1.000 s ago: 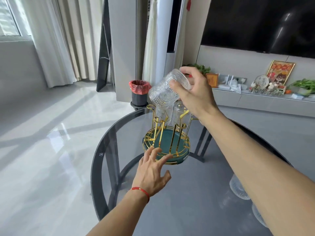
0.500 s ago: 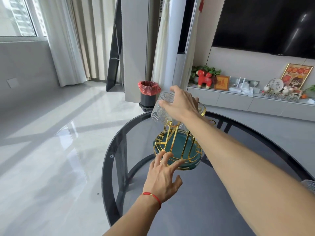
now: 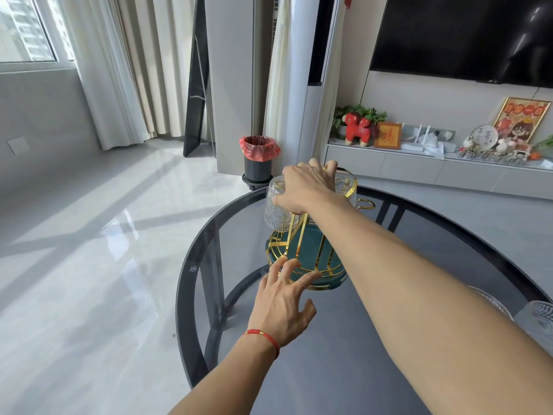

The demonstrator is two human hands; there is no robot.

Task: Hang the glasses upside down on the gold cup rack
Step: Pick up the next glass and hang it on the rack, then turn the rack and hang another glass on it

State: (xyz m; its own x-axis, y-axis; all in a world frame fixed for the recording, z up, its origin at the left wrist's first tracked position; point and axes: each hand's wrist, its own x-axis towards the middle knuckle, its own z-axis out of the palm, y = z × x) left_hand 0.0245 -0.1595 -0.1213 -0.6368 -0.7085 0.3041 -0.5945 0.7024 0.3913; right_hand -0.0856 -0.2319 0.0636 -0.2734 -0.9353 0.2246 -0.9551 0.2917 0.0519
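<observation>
The gold cup rack [image 3: 302, 250] with a teal round base stands on the dark glass table [image 3: 344, 354]. A clear patterned glass [image 3: 276, 212] hangs upside down over a gold arm on the rack's left side. My right hand [image 3: 308, 188] rests on top of that glass, fingers curled over its base. Another upturned glass [image 3: 345, 182] sits on the rack behind my hand, partly hidden. My left hand [image 3: 284, 301] is spread open, fingertips touching the base's near rim.
Two more clear glasses [image 3: 535, 319] stand at the table's right edge. A black bin with a red bag [image 3: 258, 158] is on the floor behind the table. A low white cabinet [image 3: 419, 169] with ornaments runs along the far wall.
My right hand has lowered the glass from a tilted position above the rack down onto a gold arm. The view has shifted left. My left hand stays at the base.
</observation>
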